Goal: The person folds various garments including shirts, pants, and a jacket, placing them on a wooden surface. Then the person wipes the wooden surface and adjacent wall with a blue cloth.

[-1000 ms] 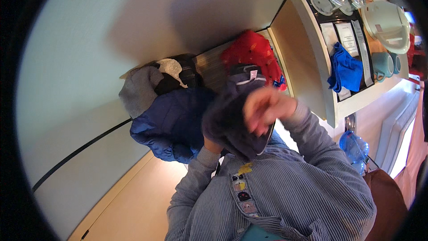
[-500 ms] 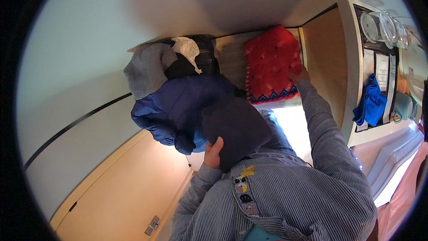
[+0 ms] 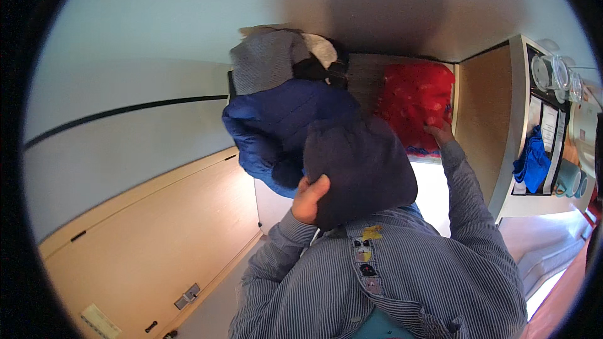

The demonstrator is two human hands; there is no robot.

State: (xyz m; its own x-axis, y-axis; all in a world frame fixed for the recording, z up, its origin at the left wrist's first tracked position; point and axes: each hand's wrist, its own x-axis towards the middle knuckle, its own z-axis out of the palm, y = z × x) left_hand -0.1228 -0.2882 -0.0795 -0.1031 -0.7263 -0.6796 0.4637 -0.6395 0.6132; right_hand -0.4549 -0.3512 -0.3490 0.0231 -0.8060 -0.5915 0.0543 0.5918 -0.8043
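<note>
A folded dark, nearly black cloth [image 3: 364, 169] is held against my front by my left hand [image 3: 310, 199], thumb on top and the other fingers behind it. Over at the right, a red patterned cloth [image 3: 416, 103] with a blue lower border lies on the wooden surface. My right hand [image 3: 441, 132] grips its near right edge; part of the fingers is hidden by the fabric. Left of it, behind the dark cloth, sits a dark blue puffy jacket [image 3: 276, 119]. Beyond that lie a grey knit garment [image 3: 267, 59] and a white cloth [image 3: 321, 50].
A wooden side panel [image 3: 482, 97] rises right of the red cloth, with a shelf holding glass jars [image 3: 550, 74], a blue cloth [image 3: 532, 160] and a mug [image 3: 568, 177]. At lower left is a pale wooden door [image 3: 157, 238] with a latch. A wall stands behind the clothes.
My view has shifted, so the scene sits further right. The red cloth's near edge has bunched under my right hand, showing less blue border. My left hand keeps the dark cloth.
</note>
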